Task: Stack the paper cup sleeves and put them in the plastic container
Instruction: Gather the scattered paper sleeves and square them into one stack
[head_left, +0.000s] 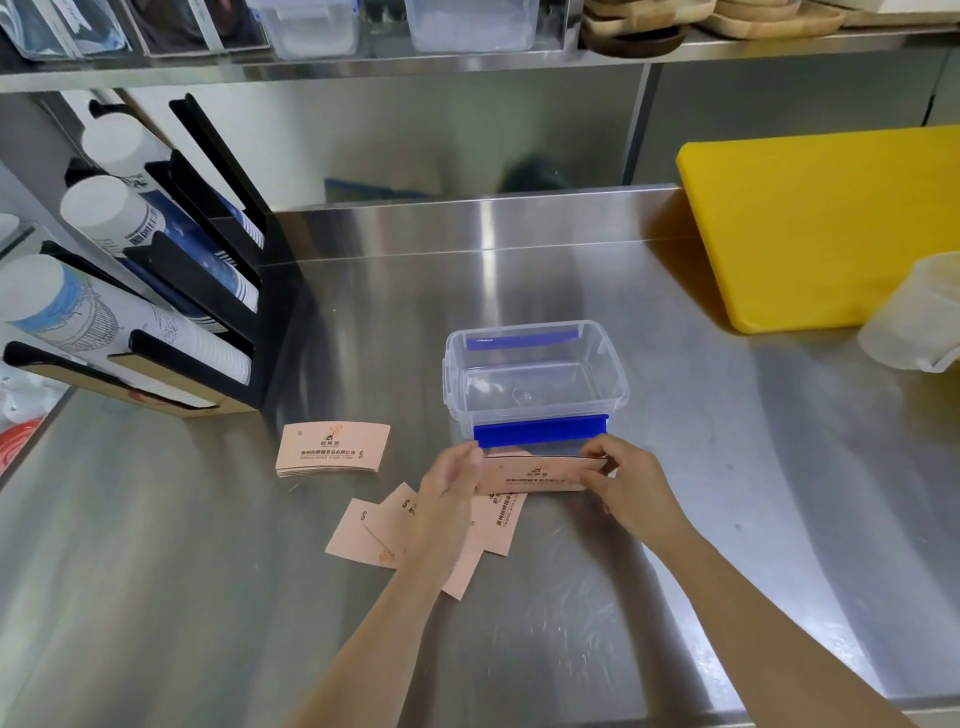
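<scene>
On steel counter (675, 467), a sleeve bundle (535, 475) is clamped between left hand (449, 486) and right hand (626, 483); uneven pressure could fan it before the container (615, 384).

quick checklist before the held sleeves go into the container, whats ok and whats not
1. Held bundle of sleeves gripped at both ends by left hand and right hand: ok.
2. Bundle edges squared up: cannot tell, the hands cover the ends.
3. Plastic container open, no lid on, nothing inside: ok.
4. Container just behind the bundle: ok.
5. All sleeves gathered: not ok, loose sleeves lie scattered on the counter and a neat stack waits to the left.
</scene>
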